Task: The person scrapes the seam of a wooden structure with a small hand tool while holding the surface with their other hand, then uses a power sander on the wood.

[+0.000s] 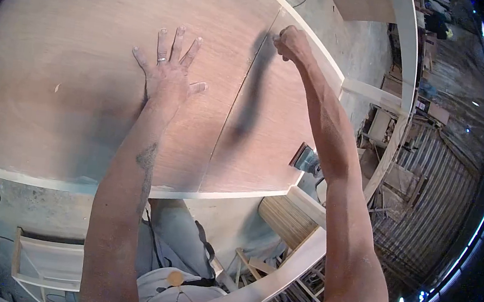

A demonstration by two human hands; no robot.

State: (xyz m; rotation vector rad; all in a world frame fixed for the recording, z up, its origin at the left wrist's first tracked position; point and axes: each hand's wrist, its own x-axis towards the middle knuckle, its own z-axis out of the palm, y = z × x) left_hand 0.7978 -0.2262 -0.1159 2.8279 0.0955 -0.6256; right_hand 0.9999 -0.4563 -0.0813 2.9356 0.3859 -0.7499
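Note:
A wide reddish-brown plywood panel with a pale wooden edge strip fills the upper left of the view. My left hand lies on it with fingers spread, a ring on one finger, and it holds nothing. To its right, a thin dark seam runs across the panel. My right hand is closed near the seam's far end, its fingers curled together. Its shadow falls on the panel to the left. Whatever those fingers may hold is hidden. A power sander rests at the panel's right edge, partly behind my right forearm.
A pale curved wooden frame stands beyond the right edge, joined by a crosspiece. Wood scraps and a corrugated metal sheet lie farther right. A white frame stands on the floor at lower left.

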